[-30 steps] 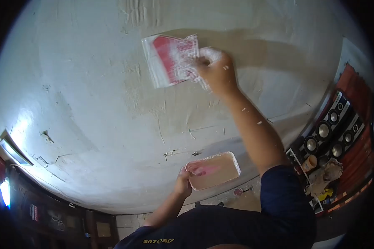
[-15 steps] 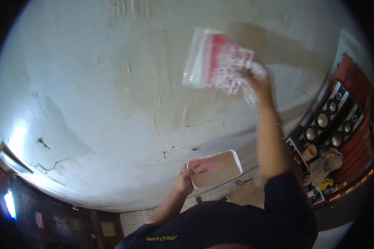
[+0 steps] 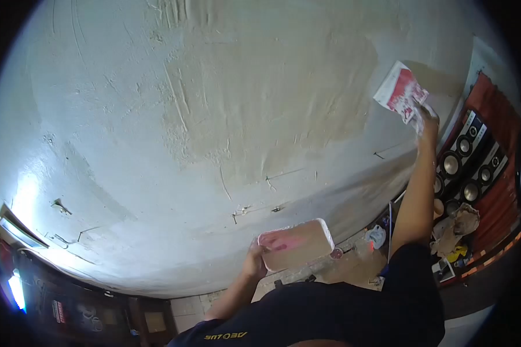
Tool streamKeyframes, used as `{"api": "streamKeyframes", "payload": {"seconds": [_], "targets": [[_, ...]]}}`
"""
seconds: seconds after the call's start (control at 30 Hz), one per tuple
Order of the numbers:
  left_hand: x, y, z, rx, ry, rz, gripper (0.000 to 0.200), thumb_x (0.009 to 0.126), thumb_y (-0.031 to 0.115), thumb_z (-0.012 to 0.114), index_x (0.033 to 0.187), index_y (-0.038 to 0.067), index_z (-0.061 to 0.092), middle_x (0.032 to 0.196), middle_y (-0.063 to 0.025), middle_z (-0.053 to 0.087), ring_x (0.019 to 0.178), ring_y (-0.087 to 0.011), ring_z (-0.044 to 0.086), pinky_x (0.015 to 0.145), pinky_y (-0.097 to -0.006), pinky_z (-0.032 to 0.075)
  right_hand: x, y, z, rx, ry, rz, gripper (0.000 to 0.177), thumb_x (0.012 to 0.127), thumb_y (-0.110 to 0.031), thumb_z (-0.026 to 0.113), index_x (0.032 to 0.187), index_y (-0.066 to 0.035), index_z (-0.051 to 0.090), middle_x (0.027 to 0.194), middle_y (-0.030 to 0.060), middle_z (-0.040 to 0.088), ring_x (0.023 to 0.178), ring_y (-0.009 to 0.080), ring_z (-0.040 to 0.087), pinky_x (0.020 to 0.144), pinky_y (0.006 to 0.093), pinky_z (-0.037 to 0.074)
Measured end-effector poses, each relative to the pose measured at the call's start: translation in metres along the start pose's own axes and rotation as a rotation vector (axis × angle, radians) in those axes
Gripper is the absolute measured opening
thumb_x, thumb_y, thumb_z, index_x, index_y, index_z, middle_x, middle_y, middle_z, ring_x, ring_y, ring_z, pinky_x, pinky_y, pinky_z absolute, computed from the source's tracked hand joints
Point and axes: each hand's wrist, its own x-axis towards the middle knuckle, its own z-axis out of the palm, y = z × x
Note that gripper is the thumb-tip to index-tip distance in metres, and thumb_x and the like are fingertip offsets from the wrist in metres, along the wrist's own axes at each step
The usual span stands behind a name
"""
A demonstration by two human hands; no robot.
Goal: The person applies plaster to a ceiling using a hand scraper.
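Note:
My right hand (image 3: 427, 118) is closed on a wide, flat red-and-white tool (image 3: 404, 87) smeared with white. Its pale straight edge points up and left, at or very near the wall (image 3: 272, 98); contact cannot be made out. White smears also coat the fingers. Lower down, my left hand (image 3: 255, 258) grips the left end of a shallow rectangular tray (image 3: 329, 234) with a white-crusted rim. Pink stains and a brownish tone show inside the tray. The wall is pale, with a broad beige patch, raised streaks and small cracks.
Tall speakers (image 3: 460, 156) stand at right before a red curtain (image 3: 501, 179). Below them lie a crumpled bag (image 3: 460, 222) and clutter. A small round container (image 3: 337, 253) and a plastic bag (image 3: 376, 236) are near the wall's foot. Dark furniture (image 3: 87, 312) fills the lower left.
My right hand has swept to the right with the flat tool, towards the speakers. My left hand and the tray have shifted only slightly lower in view.

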Motion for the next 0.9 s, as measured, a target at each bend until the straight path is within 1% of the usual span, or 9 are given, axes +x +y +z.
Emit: {"api": "streamKeyframes", "payload": {"seconds": [0.23,0.27,0.33,0.47,0.5,0.6,0.73,0.87,0.9], "targets": [[0.005,-0.008,0.003,-0.050,0.071,-0.001,0.064,0.078,0.041,0.062,0.122,-0.003,0.043,0.123,-0.0154,0.050,0.112,-0.0290,0.051,0.098,-0.0456,0.042,-0.142,-0.066,0.210,0.401,-0.470,0.072,0.023,0.078,-0.013,0.071,0.093,0.000,0.060,0.087,0.0085,0.065,0.074,0.0124,0.061,0.061,0.0250,0.049],[0.006,-0.008,0.004,-0.064,0.046,0.007,0.064,0.079,0.042,0.062,0.122,-0.001,0.043,0.123,-0.0145,0.050,0.113,-0.0287,0.051,0.098,-0.0456,0.042,-0.156,-0.091,0.232,-0.161,-0.666,-0.169,0.020,0.078,-0.016,0.072,0.080,0.000,0.060,0.077,0.0069,0.065,0.067,0.0105,0.058,0.057,0.0251,0.045],[0.004,-0.005,0.012,-0.082,0.067,-0.052,0.066,0.079,0.046,0.063,0.123,0.000,0.044,0.123,-0.0133,0.050,0.113,-0.0275,0.050,0.099,-0.0449,0.041,-0.176,-0.089,0.276,-0.099,-0.675,-0.451,0.024,0.078,-0.019,0.070,0.073,0.001,0.059,0.064,0.0083,0.061,0.058,0.0107,0.055,0.056,0.0277,0.045],[0.001,-0.002,0.014,-0.037,0.074,-0.030,0.067,0.079,0.047,0.062,0.124,0.000,0.043,0.123,-0.0133,0.050,0.111,-0.0265,0.052,0.098,-0.0439,0.041,-0.111,-0.060,0.241,-0.376,-0.364,-0.452,0.021,0.079,-0.020,0.068,0.086,-0.001,0.065,0.073,0.0116,0.066,0.061,0.0116,0.059,0.058,0.0278,0.047],[-0.001,0.000,0.013,-0.036,0.069,-0.044,0.067,0.080,0.046,0.062,0.124,0.000,0.043,0.122,-0.0134,0.051,0.111,-0.0263,0.052,0.098,-0.0438,0.041,-0.068,-0.007,0.204,-0.630,-0.209,-0.920,0.026,0.080,-0.018,0.067,0.099,0.000,0.066,0.084,0.0106,0.068,0.068,0.0125,0.061,0.063,0.0274,0.049],[-0.007,0.005,0.009,-0.020,0.044,-0.016,0.063,0.080,0.041,0.060,0.123,-0.002,0.044,0.121,-0.0137,0.052,0.111,-0.0263,0.052,0.098,-0.0437,0.042,0.002,0.017,0.067,0.199,-0.179,0.031,0.034,0.080,-0.013,0.067,0.106,0.007,0.062,0.098,0.0103,0.066,0.085,0.0163,0.064,0.078,0.0277,0.051],[-0.008,0.004,-0.004,-0.019,0.042,-0.044,0.059,0.080,0.036,0.056,0.122,-0.003,0.044,0.120,-0.0141,0.053,0.111,-0.0262,0.052,0.097,-0.0436,0.042,-0.002,0.012,-0.012,-0.112,0.080,0.115,0.046,0.078,-0.021,0.069,0.115,0.004,0.057,0.105,0.0092,0.062,0.093,0.0183,0.061,0.082,0.0346,0.050],[-0.006,-0.008,-0.009,0.037,0.057,-0.035,0.056,0.081,0.033,0.052,0.126,0.002,0.041,0.127,-0.0163,0.047,0.115,-0.0330,0.048,0.098,-0.0482,0.039,-0.098,-0.023,0.117,0.281,-0.310,0.003,0.049,0.078,-0.026,0.069,0.114,0.004,0.055,0.106,0.0125,0.061,0.092,0.0195,0.061,0.082,0.0342,0.050],[-0.005,-0.010,-0.006,-0.001,0.096,-0.028,0.055,0.080,0.030,0.051,0.126,0.002,0.040,0.126,-0.0165,0.047,0.114,-0.0335,0.048,0.098,-0.0483,0.039,-0.127,-0.031,0.159,0.029,-0.390,-0.052,0.046,0.080,-0.025,0.067,0.112,0.005,0.055,0.103,0.0112,0.062,0.089,0.0193,0.062,0.081,0.0334,0.050]]}}
